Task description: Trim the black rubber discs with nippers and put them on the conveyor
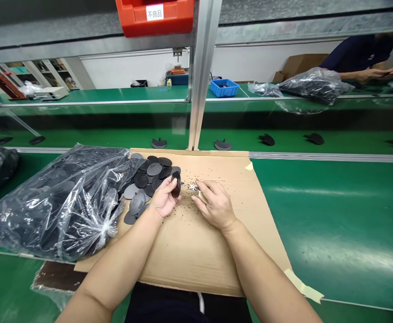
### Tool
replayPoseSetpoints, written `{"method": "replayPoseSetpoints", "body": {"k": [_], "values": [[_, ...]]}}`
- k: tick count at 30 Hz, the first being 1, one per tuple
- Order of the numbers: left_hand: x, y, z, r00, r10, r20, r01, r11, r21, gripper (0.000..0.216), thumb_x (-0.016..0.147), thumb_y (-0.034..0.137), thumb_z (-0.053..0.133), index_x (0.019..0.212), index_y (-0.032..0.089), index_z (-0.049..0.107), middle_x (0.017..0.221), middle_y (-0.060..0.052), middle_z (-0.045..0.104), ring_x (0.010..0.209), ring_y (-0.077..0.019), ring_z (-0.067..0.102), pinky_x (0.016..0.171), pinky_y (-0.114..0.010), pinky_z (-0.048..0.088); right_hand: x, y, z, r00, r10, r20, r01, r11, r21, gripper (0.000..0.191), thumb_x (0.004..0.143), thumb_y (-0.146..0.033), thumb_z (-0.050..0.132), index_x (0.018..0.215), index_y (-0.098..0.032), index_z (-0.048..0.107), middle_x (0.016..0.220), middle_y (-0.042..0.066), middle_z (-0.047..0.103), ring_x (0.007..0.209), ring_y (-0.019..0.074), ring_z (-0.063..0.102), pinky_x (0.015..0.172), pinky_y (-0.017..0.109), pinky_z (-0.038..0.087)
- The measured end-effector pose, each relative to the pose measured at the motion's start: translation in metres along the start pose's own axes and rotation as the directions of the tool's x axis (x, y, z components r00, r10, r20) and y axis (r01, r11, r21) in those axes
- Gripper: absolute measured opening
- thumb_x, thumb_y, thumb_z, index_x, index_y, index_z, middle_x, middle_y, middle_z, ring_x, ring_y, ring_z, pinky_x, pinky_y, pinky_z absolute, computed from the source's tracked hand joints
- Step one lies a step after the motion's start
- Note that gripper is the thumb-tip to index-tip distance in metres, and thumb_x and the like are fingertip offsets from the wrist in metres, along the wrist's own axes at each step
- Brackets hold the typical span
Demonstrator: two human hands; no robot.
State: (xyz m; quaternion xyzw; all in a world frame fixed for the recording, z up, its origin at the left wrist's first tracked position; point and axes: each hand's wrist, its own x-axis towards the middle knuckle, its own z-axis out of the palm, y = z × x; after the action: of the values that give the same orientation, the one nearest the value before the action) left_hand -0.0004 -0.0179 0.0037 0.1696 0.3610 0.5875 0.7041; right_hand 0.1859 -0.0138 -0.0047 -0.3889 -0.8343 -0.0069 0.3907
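Observation:
My left hand (164,199) is closed on a black oval plastic part (176,184), held on edge above a sheet of cardboard (196,251). My right hand (215,204) is closed in a pinch round a small shiny metal tool (194,188) whose tip points at the part. Just left of my left hand lies a pile of the same black oval parts (147,179), spilling from a clear plastic bag (62,206) full of them. Tiny dark scraps are scattered over the cardboard around both hands.
A green conveyor belt (284,134) behind the cardboard carries several black parts (223,144). An aluminium post (201,76) rises at the middle, with a red bin (156,15) above. Beyond are a blue bin (224,87), more bags (314,85) and another person's arm (374,72).

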Motion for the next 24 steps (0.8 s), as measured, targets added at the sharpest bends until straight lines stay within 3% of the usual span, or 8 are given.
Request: {"method": "replayPoseSetpoints", "body": {"k": [10,19,24], "values": [[-0.0026,-0.0018,0.0036,0.999,0.032,-0.022,-0.030,0.997,0.070,0.047,0.062,0.025,0.084,0.101,0.017,0.058,0.074,0.003,0.058,0.056,-0.0069,0.054,0.046,-0.017,0.042,-0.0017,0.0021,0.0027,0.999,-0.005,0.040,0.009,0.995,-0.098,0.037,0.092,-0.037,0.054,0.121,-0.016,0.062,0.105,0.012,0.065,0.095,0.0248,0.057,0.086,0.038,0.047],[-0.0031,-0.0023,0.0030,1.000,0.018,-0.010,-0.018,0.999,0.041,0.048,0.062,0.023,0.084,0.101,0.016,0.058,0.074,0.004,0.058,0.056,-0.0066,0.053,0.044,-0.017,0.040,-0.0006,-0.0004,0.0018,0.996,-0.011,0.084,0.024,0.988,-0.152,0.031,0.091,-0.025,0.051,0.119,-0.018,0.063,0.104,0.010,0.067,0.089,0.0232,0.058,0.084,0.037,0.047],[-0.0005,-0.0045,0.0020,1.000,0.025,-0.011,-0.024,0.999,0.031,0.044,0.063,0.020,0.082,0.101,0.016,0.060,0.077,0.003,0.060,0.058,-0.0070,0.055,0.047,-0.018,0.041,-0.0023,-0.0017,0.0049,0.998,0.040,0.043,-0.038,0.999,-0.030,0.031,0.090,-0.021,0.050,0.118,-0.019,0.064,0.100,0.009,0.068,0.088,0.0219,0.060,0.083,0.035,0.050]]}}
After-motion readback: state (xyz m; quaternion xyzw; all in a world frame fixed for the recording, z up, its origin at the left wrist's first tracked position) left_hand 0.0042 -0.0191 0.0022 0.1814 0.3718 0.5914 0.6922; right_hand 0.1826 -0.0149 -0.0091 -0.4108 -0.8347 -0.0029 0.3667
